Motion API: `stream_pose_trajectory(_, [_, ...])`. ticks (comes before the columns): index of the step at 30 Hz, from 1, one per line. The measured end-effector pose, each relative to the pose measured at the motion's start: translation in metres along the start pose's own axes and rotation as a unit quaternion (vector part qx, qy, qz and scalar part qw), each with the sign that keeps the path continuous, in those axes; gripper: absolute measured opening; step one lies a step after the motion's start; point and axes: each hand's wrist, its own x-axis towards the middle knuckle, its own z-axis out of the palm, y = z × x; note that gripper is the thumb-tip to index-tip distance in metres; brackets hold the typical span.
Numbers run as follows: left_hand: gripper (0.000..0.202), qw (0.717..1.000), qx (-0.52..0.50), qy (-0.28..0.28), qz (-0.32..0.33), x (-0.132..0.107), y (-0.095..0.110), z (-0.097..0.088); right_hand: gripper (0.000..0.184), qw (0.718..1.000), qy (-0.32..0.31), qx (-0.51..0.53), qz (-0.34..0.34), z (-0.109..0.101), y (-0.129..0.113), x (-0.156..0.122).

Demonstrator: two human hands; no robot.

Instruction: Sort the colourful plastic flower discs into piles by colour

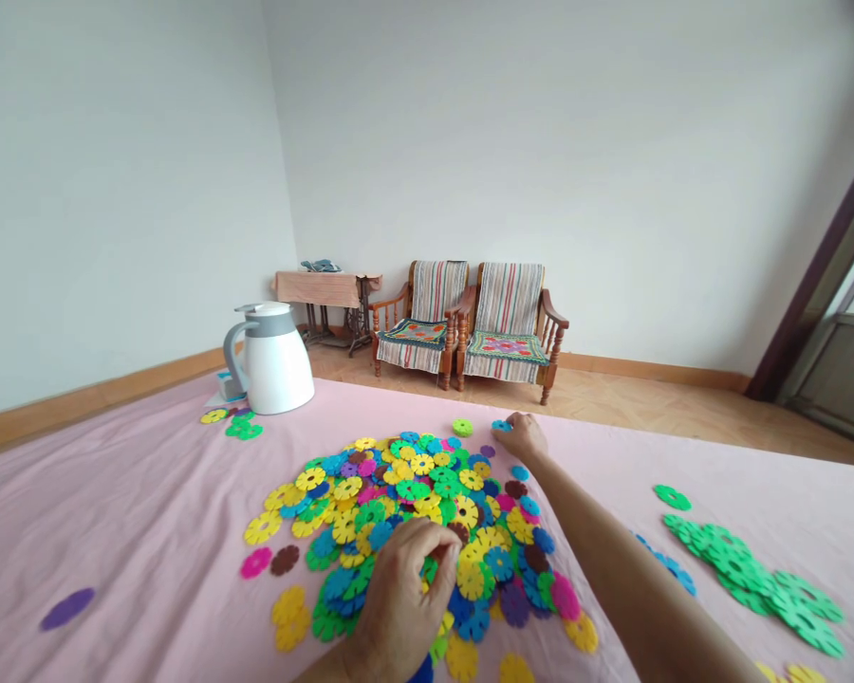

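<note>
A heap of flat, flower-shaped plastic discs (413, 512) in yellow, green, blue, pink and brown covers the middle of a pink tablecloth (128, 512). My left hand (405, 593) rests on the near side of the heap, fingers curled and pinched on a disc I cannot name by colour. My right hand (521, 436) reaches across to the far edge, fingers closed on a blue disc (501, 426). A single green disc (462, 427) lies just left of it.
A white jug with a grey lid (274, 359) stands at the far left of the table, green discs (242, 427) beside it. A row of green discs (754, 574) lies at the right. A purple disc (67, 608) sits near left. Two wooden chairs (470, 327) stand against the wall.
</note>
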Motion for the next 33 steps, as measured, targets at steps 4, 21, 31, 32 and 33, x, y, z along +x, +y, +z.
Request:
stream_pose_trajectory(4, [0.019, 1.0, 0.002, 0.001, 0.005, 0.0, 0.0, 0.0, 0.037, 1.0, 0.002, -0.001, 0.0, -0.002, -0.001, -0.003])
stream_pose_trajectory(21, [0.015, 0.999, 0.006, 0.018, 0.037, -0.001, 0.003, -0.005, 0.018, 0.965, -0.092, 0.076, -0.233, -0.073, 0.019, -0.14])
stream_pose_trajectory(31, [0.015, 0.999, 0.019, 0.028, 0.042, 0.0, -0.001, -0.005, 0.023, 0.96, -0.07, 0.021, -0.269, -0.078, 0.018, -0.174])
stream_pose_trajectory(32, [0.015, 0.998, 0.019, 0.03, 0.044, 0.0, -0.002, -0.004, 0.023, 0.959, -0.067, 0.02, -0.274, -0.079, 0.016, -0.178])
stream_pose_trajectory(33, [0.015, 0.998, 0.018, 0.031, 0.046, 0.0, -0.002, -0.004, 0.023, 0.958, -0.064, 0.021, -0.277, -0.079, 0.014, -0.181])
